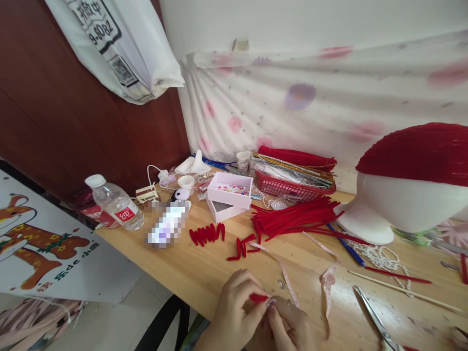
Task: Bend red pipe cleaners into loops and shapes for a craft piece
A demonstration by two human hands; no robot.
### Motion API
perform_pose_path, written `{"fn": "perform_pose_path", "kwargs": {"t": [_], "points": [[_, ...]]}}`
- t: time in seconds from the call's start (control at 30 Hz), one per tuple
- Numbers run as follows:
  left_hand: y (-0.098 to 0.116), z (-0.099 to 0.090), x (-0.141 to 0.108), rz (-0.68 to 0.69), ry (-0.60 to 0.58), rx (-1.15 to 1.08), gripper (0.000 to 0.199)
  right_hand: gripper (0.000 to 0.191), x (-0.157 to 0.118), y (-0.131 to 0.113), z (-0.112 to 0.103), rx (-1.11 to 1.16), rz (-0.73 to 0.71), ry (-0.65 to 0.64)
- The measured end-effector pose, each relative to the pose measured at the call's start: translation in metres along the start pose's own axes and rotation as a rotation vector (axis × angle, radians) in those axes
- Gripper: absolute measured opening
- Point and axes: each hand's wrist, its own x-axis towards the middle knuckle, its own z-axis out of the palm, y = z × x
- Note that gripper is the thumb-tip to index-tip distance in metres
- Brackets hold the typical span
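Observation:
Close together at the table's front edge, both hands meet fingertip to fingertip. My left hand point(236, 312) is closed in a pinch on a short red pipe cleaner point(258, 297), whose fuzzy end shows between thumb and forefinger. My right hand point(290, 324) is also pinched shut, against a small shiny piece point(271, 302) at the meeting point; its exact kind is too small to tell. Beyond the hands lie bent red pipe cleaner pieces point(242, 247) and a row of zigzag-folded ones point(206, 235). A pale tape measure point(285, 275) runs beside my right hand.
Scissors point(376, 314), a wooden stick point(402, 291) and a blue pen point(347, 246) lie right. Behind are a red pipe cleaner bundle point(296, 218), a white bead box point(230, 187) and a red basket point(292, 187). A bottle point(117, 202) stands left, a mannequin head point(409, 195) right.

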Motion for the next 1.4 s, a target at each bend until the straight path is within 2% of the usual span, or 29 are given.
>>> {"fn": "perform_pose_path", "kwargs": {"t": [0.1, 0.23, 0.37, 0.47, 0.63, 0.77, 0.87, 0.97, 1.07, 1.2, 1.27, 1.4], "points": [[0.003, -0.007, 0.001, -0.072, -0.031, -0.114, 0.012, 0.052, 0.001, -0.003, 0.000, 0.258, 0.146, -0.123], [0.002, -0.013, 0.005, -0.181, -0.087, -0.270, 0.016, 0.043, 0.001, -0.002, 0.003, 0.676, 0.307, -0.157], [0.000, -0.013, 0.009, -0.220, -0.115, -0.403, 0.023, 0.034, -0.001, -0.002, 0.004, 0.916, 0.379, -0.202], [0.001, -0.012, 0.012, -0.245, -0.130, -0.513, 0.032, 0.032, -0.003, -0.002, 0.003, 0.999, 0.379, -0.222], [0.000, -0.008, 0.010, -0.286, -0.129, -0.570, 0.033, 0.029, -0.001, 0.002, 0.003, 0.940, 0.379, -0.205], [-0.001, -0.005, 0.006, -0.260, -0.069, -0.442, 0.028, 0.022, 0.001, -0.001, 0.003, 0.872, 0.348, -0.106], [-0.001, -0.006, 0.005, -0.238, -0.054, -0.340, 0.025, 0.023, 0.003, -0.006, 0.002, 0.751, 0.273, -0.028], [-0.001, -0.009, 0.003, -0.182, -0.051, -0.230, 0.020, 0.029, 0.005, -0.010, 0.001, 0.582, 0.154, -0.019], [-0.003, -0.010, 0.000, -0.090, -0.039, -0.099, 0.016, 0.046, 0.006, -0.012, 0.002, 0.421, 0.085, -0.020], [-0.003, -0.010, -0.004, -0.001, -0.022, 0.079, 0.017, 0.055, 0.004, -0.015, 0.008, 0.295, 0.124, 0.055], [-0.004, -0.012, -0.002, 0.014, -0.006, 0.114, 0.016, 0.054, 0.003, -0.017, 0.010, 0.288, 0.181, 0.020], [-0.017, -0.027, 0.014, -0.074, 0.057, 0.114, 0.013, 0.054, 0.002, -0.017, 0.007, 0.335, 0.288, -0.040]]}}
